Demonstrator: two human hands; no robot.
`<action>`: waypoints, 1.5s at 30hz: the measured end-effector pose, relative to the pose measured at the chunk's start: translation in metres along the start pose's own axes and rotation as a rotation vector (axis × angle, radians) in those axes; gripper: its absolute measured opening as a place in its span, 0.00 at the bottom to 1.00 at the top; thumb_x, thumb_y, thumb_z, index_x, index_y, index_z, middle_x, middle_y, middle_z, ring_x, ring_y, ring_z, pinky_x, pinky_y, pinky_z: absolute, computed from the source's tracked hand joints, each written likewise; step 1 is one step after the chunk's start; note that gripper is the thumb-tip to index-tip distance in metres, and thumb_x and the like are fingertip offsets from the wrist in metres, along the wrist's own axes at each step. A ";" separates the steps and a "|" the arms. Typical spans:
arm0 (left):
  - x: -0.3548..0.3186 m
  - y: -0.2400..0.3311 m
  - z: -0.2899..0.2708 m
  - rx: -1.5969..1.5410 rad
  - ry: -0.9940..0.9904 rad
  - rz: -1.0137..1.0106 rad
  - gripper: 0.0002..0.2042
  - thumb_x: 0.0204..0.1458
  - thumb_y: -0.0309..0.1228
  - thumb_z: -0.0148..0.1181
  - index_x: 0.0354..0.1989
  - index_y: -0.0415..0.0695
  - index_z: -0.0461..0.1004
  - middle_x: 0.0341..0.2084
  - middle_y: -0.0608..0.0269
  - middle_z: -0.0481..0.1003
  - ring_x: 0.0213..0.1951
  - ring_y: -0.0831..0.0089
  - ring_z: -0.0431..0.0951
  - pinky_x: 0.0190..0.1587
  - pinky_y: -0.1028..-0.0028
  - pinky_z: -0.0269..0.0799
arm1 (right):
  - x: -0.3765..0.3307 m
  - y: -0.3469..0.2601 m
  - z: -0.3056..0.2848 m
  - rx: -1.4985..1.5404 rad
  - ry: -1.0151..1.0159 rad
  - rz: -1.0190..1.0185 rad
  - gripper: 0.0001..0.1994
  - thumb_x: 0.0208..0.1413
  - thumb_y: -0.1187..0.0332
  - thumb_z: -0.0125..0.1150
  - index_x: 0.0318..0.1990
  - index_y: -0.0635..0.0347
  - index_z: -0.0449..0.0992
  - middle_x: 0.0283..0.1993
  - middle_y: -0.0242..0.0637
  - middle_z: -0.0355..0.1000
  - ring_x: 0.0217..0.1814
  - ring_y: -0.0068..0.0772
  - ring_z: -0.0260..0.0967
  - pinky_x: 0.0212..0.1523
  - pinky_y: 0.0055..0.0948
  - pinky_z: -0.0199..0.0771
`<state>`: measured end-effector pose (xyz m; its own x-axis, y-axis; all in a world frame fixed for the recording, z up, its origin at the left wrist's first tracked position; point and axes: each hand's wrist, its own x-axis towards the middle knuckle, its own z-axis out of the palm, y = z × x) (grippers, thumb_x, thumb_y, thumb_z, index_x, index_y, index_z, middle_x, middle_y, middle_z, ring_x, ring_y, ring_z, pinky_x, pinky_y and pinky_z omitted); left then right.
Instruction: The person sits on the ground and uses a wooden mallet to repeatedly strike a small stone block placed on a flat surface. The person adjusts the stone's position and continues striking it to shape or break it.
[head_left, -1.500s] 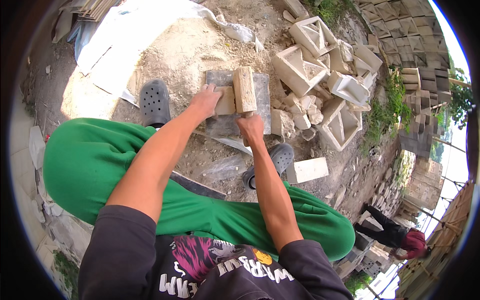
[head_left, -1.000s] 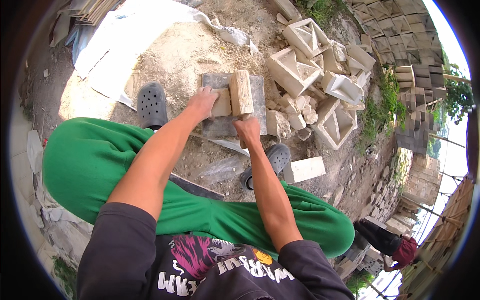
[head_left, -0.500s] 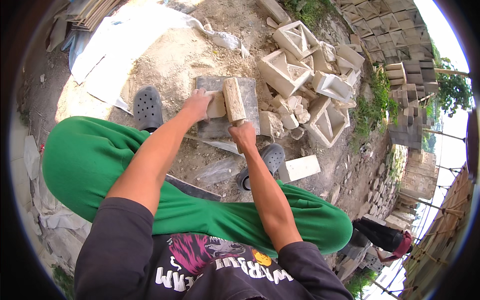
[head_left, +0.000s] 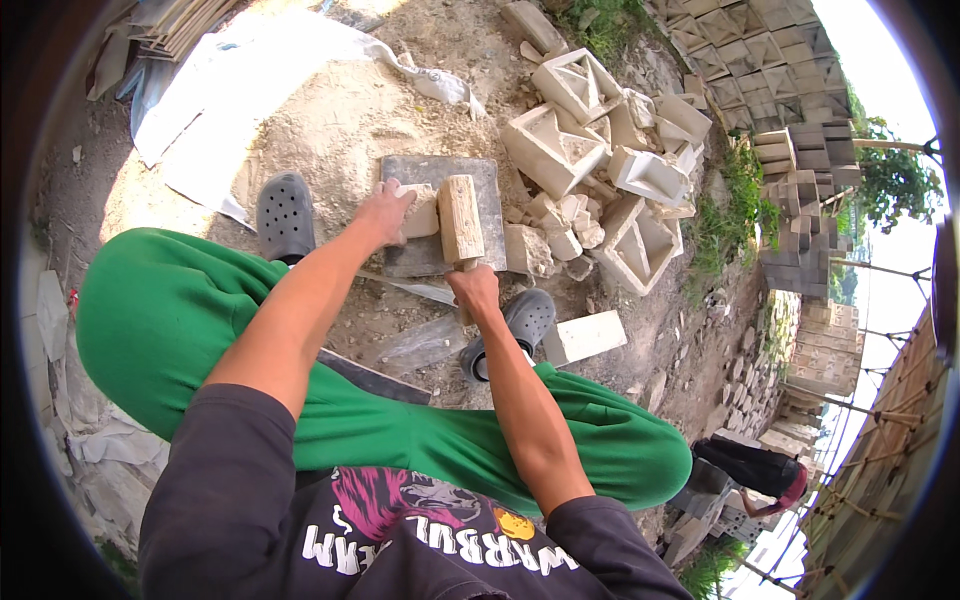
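My right hand is wrapped round the handle of a wooden mallet with a thick, worn, block-shaped head. The mallet head is over a dark grey slab on the ground between my feet. Just left of it, a pale, squarish piece of block is over the slab. My left hand grips that piece along its left side, fingers on its upper face. From this angle I cannot tell whether the mallet touches the pale piece or the slab.
Broken, cream-coloured hollow blocks and rubble are heaped right of the slab. A whole pale block lies beside my right shoe. White sheeting covers ground at the upper left. Another person bends over at the far right.
The mallet and my right hand have come a little nearer to me. My left hand keeps its grip on the pale piece. The whole view has shifted slightly.
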<state>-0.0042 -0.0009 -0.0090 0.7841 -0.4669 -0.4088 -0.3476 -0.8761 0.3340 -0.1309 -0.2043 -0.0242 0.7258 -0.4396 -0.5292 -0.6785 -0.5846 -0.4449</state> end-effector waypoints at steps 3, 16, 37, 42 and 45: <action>0.001 -0.003 0.003 0.026 0.028 0.019 0.47 0.36 0.40 0.80 0.68 0.53 0.61 0.65 0.46 0.58 0.64 0.47 0.64 0.60 0.56 0.74 | 0.004 0.002 -0.011 0.148 -0.131 0.122 0.17 0.44 0.63 0.68 0.30 0.74 0.78 0.23 0.41 0.76 0.23 0.34 0.77 0.28 0.36 0.79; -0.006 -0.002 0.002 -0.013 0.033 -0.005 0.44 0.35 0.42 0.80 0.64 0.52 0.64 0.58 0.46 0.62 0.61 0.46 0.66 0.56 0.53 0.76 | -0.005 -0.016 -0.023 -0.008 -0.128 0.017 0.18 0.43 0.62 0.66 0.31 0.75 0.79 0.25 0.47 0.78 0.25 0.39 0.79 0.31 0.37 0.79; -0.059 -0.030 0.007 0.028 0.142 0.036 0.46 0.36 0.50 0.74 0.66 0.47 0.64 0.56 0.47 0.65 0.59 0.49 0.69 0.55 0.55 0.74 | -0.018 -0.045 -0.045 0.112 -0.094 -0.033 0.19 0.42 0.60 0.65 0.38 0.66 0.83 0.34 0.57 0.80 0.40 0.56 0.80 0.45 0.45 0.78; -0.059 -0.026 0.004 0.040 0.128 0.019 0.44 0.36 0.51 0.74 0.66 0.51 0.65 0.56 0.48 0.65 0.59 0.50 0.69 0.54 0.55 0.75 | -0.020 -0.049 -0.033 0.091 -0.003 -0.067 0.18 0.41 0.61 0.64 0.40 0.63 0.83 0.36 0.56 0.80 0.42 0.56 0.80 0.46 0.46 0.78; -0.059 -0.025 0.007 0.073 0.150 0.037 0.45 0.37 0.52 0.75 0.66 0.50 0.65 0.55 0.47 0.66 0.58 0.50 0.70 0.54 0.55 0.75 | -0.013 -0.036 -0.019 0.015 -0.035 0.022 0.20 0.40 0.62 0.64 0.38 0.70 0.82 0.38 0.58 0.80 0.44 0.57 0.80 0.46 0.44 0.78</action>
<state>-0.0453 0.0480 0.0008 0.8363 -0.4805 -0.2639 -0.4099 -0.8677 0.2811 -0.1138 -0.1906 0.0121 0.7062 -0.4282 -0.5638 -0.6963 -0.5644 -0.4435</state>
